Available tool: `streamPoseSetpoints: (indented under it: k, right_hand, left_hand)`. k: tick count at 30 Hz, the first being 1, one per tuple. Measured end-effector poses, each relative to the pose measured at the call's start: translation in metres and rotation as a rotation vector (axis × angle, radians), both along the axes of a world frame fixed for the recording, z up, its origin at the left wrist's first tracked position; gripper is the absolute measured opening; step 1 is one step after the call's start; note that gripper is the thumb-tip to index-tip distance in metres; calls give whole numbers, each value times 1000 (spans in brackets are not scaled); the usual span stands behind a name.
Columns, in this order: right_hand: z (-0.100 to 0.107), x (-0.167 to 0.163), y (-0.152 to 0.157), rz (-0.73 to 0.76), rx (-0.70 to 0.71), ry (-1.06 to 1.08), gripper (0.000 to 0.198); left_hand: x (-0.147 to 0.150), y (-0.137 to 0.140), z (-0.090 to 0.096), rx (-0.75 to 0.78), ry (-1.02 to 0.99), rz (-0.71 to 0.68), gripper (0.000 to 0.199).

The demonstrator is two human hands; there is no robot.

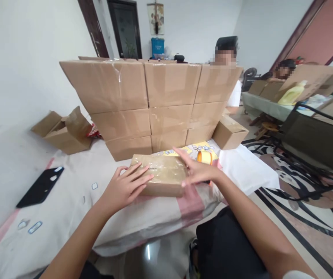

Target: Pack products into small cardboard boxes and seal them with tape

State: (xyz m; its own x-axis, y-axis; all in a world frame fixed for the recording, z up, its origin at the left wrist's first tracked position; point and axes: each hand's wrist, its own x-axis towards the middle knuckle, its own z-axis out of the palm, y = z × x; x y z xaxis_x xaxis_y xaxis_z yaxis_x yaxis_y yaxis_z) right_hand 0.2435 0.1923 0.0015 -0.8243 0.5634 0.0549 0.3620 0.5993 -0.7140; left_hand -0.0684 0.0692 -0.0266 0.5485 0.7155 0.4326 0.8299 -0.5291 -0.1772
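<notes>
A closed cardboard box (166, 170) with clear tape over its top lies on the cloth-covered table in front of me. My left hand (130, 184) rests flat on the box's left side and top, fingers spread. At the box's right end is my right hand (197, 170), thumb and fingers apart around that end; some of its fingers are blurred. Just behind the right hand stands an orange and yellow tape roll (205, 157), partly covered by the hand. Something dark and orange shows below that hand, mostly hidden.
Stacked cardboard boxes (170, 87) form a wall behind. One more box (230, 131) sits at right, an open carton (64, 131) at left. A black flat object (40, 188) lies on the tablecloth (76, 217). Two people are beyond; a dark chair (317, 139) stands right.
</notes>
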Motion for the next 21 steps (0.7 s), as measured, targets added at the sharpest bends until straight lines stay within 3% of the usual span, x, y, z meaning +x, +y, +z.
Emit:
streamPoseSetpoints:
  k: [2, 6, 9, 11, 14, 16, 18, 21]
  right_hand:
    - [-15, 6, -22, -19, 66, 31, 127]
    - [-34, 24, -51, -147, 249, 239, 89]
    - [-19, 62, -60, -268, 346, 442, 74]
    - [2, 99, -62, -421, 443, 534, 65]
    - [27, 160, -59, -731, 692, 569, 59]
    - [28, 198, -51, -942, 835, 513, 59]
    - [17, 230, -40, -1098, 887, 419, 59]
    - [-10, 260, -25, -1172, 906, 292, 58]
  left_hand:
    - [-5, 4, -1, 14, 24, -45, 39]
    - [-3, 8, -13, 154, -23, -90, 49]
    - [4, 9, -26, 357, -181, -88, 68]
    - [11, 11, -36, 399, -240, -92, 75]
    - [23, 17, -53, 293, -212, -125, 64]
    - [32, 22, -67, 173, -166, -166, 51]
    - [42, 26, -80, 54, -117, -206, 42]
    - [54, 30, -94, -124, -58, -231, 38]
